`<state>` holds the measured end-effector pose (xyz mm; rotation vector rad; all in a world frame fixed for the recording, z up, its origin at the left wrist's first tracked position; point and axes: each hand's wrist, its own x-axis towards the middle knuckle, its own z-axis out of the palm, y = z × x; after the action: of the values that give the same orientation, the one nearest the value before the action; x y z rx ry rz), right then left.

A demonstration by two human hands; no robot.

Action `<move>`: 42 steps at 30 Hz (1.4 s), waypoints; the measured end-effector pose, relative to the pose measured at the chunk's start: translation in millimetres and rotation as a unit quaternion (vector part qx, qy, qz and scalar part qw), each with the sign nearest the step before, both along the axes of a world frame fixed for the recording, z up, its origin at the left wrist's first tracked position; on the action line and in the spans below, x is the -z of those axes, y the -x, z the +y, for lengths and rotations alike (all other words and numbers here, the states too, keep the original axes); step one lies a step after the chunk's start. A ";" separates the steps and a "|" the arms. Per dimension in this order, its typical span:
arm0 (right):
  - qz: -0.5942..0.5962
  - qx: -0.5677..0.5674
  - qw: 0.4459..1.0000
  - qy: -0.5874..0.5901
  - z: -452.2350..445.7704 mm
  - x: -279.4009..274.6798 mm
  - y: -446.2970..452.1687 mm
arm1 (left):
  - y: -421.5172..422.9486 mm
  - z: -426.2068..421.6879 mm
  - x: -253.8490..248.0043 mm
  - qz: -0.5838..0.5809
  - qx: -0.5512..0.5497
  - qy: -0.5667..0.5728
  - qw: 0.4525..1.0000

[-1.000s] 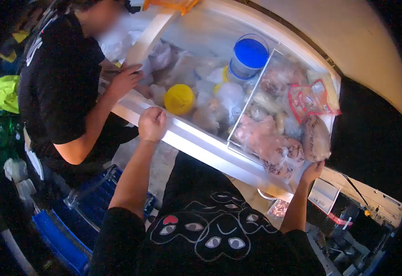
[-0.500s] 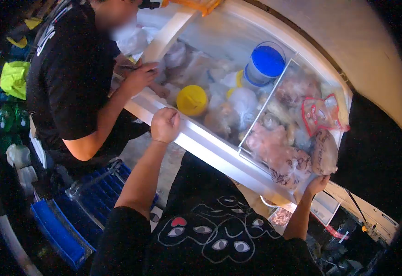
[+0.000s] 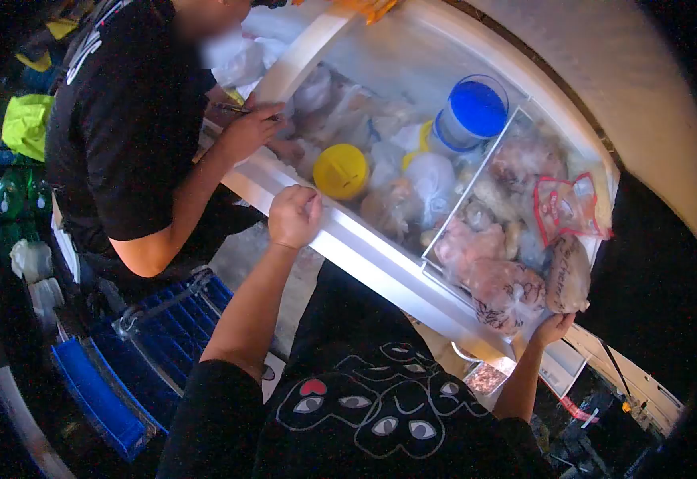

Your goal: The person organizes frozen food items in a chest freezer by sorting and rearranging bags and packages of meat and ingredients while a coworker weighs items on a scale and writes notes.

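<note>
Little has changed beyond a small shift of the whole view. With the wire divider taken as landmark, the marked bag is still found to its right, near the end wall of the chest freezer. More of the handwriting on the bag can be made out than before. Its lower end is touched from below by the right hand, cupped against it; because the fingers are partly hidden, it cannot be told how firmly the bag is gripped. The bag seems, by judgement, to be steadied rather than carried.

The left hand is curled narrow on the front rim, left of the divider, and nothing is seen held in it. Right of the divider, the marked bag is flanked by a knotted bag and a red-edged packet. Left of it, a yellow lid and a blue lid are seen. Farther left, a pen-like object is held by a co-worker's hand.
</note>
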<state>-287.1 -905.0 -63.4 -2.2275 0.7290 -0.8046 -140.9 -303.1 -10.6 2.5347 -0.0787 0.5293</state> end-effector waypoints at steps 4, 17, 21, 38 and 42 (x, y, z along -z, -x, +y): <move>-0.026 -0.002 0.999 -0.030 0.3 3.6 -0.6 | -0.3 0.7 0.5 0.003 0.004 -0.005 1.000; -0.003 0.011 1.000 0.015 1.2 2.2 1.9 | -1.9 0.4 3.8 0.009 0.011 -0.028 1.000; -0.010 0.018 0.999 0.045 1.7 4.1 0.4 | -2.1 1.0 5.0 0.005 0.016 -0.028 0.999; -0.013 0.009 0.998 0.052 -1.0 6.7 1.5 | -1.5 -1.6 2.2 0.011 0.011 -0.022 1.000; -0.009 0.008 0.999 0.053 5.4 0.8 0.6 | -1.7 -0.9 3.7 0.011 0.013 -0.009 1.000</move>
<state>-287.7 -899.6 -64.2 -2.3091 0.7112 -0.8885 -139.2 -304.0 -14.3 2.5524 -0.1074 0.4925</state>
